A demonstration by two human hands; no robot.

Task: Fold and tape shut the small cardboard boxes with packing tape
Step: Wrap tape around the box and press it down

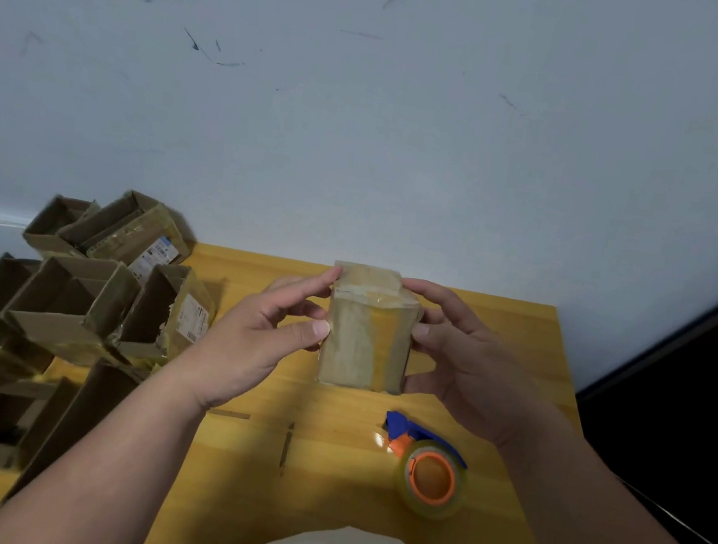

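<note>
A small cardboard box [366, 337] covered in glossy tape is held up above the yellow table [522, 341], between both hands. My left hand [255, 340] grips its left side with thumb and fingertips. On the opposite side, my right hand [465, 356] holds the box with fingers on the top corner and thumb lower down. A tape dispenser [426, 466], blue and orange with a clear roll, lies on the table in front of the box, below my right wrist.
Several open cardboard boxes [82, 293] are piled at the table's left side and beyond its edge. A grey scuffed wall [370, 112] rises behind the table. A dark door [700, 389] stands at the right.
</note>
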